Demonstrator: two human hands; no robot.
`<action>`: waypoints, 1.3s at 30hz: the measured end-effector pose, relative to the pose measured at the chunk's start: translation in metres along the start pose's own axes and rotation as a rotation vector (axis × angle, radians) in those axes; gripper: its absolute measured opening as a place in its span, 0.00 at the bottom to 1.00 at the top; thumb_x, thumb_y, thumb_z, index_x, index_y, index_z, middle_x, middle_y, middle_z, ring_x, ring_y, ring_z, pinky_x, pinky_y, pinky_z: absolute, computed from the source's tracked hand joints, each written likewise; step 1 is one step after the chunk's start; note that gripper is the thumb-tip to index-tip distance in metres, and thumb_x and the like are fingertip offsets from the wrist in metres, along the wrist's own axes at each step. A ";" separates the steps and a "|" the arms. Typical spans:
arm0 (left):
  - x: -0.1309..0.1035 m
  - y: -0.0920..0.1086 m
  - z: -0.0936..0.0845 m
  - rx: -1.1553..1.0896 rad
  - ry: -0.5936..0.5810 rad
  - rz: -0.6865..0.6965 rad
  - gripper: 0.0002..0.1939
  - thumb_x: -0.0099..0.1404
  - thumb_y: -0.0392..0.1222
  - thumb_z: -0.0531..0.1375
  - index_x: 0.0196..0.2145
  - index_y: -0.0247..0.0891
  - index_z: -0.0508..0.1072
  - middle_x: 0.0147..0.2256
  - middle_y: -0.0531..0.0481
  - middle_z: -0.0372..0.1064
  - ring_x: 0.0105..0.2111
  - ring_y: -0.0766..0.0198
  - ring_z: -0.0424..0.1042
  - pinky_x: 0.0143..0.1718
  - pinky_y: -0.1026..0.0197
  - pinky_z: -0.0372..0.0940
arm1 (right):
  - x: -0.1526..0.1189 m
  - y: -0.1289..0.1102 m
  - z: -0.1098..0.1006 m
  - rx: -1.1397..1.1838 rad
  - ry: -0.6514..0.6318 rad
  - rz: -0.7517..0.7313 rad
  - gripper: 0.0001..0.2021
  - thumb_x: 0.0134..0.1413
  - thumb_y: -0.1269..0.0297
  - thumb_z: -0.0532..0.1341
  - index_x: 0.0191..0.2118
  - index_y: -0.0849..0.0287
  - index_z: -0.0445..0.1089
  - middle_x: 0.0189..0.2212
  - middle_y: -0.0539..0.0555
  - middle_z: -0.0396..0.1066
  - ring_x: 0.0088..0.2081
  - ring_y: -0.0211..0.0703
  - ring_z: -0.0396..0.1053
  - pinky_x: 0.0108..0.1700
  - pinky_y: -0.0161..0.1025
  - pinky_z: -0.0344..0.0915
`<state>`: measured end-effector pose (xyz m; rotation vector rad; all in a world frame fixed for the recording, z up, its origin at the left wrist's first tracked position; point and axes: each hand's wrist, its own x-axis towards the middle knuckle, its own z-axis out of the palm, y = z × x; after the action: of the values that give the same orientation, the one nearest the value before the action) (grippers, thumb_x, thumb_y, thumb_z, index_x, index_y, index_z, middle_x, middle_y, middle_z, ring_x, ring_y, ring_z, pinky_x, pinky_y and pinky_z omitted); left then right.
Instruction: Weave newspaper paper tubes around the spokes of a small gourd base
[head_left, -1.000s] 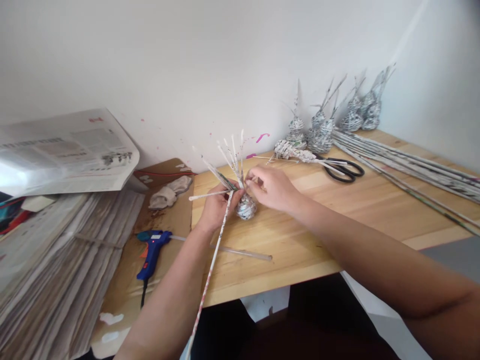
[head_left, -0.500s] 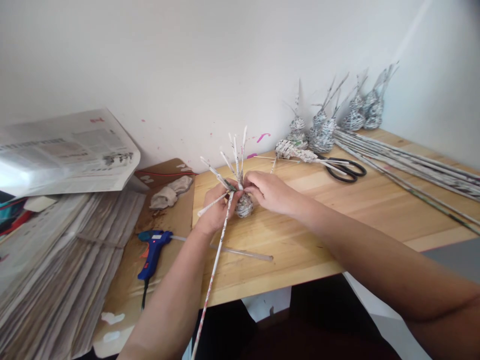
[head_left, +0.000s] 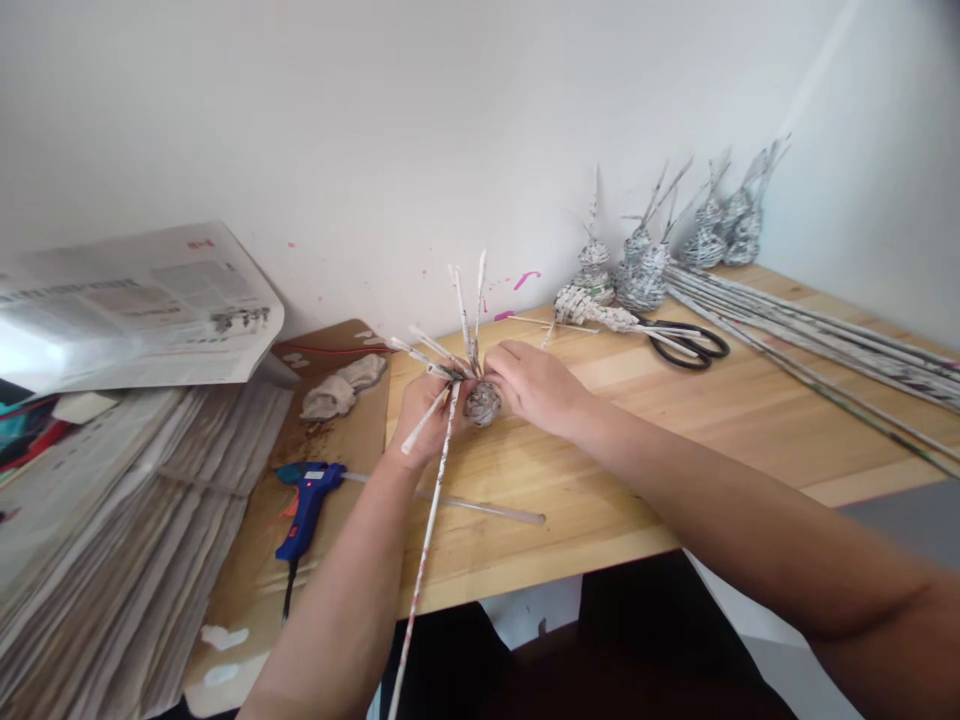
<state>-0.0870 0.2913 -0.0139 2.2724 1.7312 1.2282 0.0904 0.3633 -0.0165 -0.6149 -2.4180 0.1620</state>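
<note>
Left hand (head_left: 429, 412), right hand (head_left: 538, 386) gripping woven piece (head_left: 484, 405) | tabletop (head_left: 750, 420) open rightward (front edge (head_left: 540, 579) bodyward)

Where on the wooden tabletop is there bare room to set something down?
Bare wood lies between the right forearm, scissors and long paper rods; a smaller strip fronts the translucent stick. Crowded: around the held woven piece, and the back right corner with woven figures.

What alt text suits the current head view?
A person's left hand grips a woven newspaper piece with splayed tubes, right hand touching it, at a wooden table. A blue glue gun lies left; black-handled scissors and more woven pieces sit right.
</note>
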 end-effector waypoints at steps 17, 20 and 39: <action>0.002 -0.010 -0.009 0.122 0.133 0.049 0.09 0.68 0.41 0.55 0.35 0.39 0.75 0.33 0.46 0.75 0.34 0.56 0.74 0.38 0.56 0.69 | -0.004 -0.010 0.010 0.072 0.231 -0.311 0.15 0.65 0.75 0.51 0.49 0.58 0.73 0.46 0.58 0.75 0.42 0.46 0.68 0.48 0.45 0.66; 0.001 -0.007 -0.010 0.143 0.237 0.059 0.07 0.66 0.40 0.56 0.34 0.40 0.74 0.34 0.46 0.75 0.36 0.55 0.74 0.40 0.55 0.69 | -0.006 -0.015 0.009 0.036 0.273 -0.332 0.15 0.67 0.72 0.51 0.50 0.57 0.73 0.49 0.57 0.74 0.43 0.45 0.69 0.49 0.44 0.66; -0.005 -0.027 0.022 -0.060 0.185 0.038 0.08 0.67 0.46 0.58 0.34 0.42 0.74 0.36 0.44 0.74 0.38 0.51 0.73 0.43 0.49 0.66 | -0.004 0.099 -0.038 0.370 0.292 1.121 0.38 0.61 0.38 0.51 0.60 0.70 0.60 0.25 0.62 0.74 0.20 0.52 0.72 0.27 0.46 0.66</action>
<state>-0.0956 0.3063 -0.0440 2.2317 1.6871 1.5197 0.1549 0.4480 -0.0144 -1.5959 -1.4630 0.8733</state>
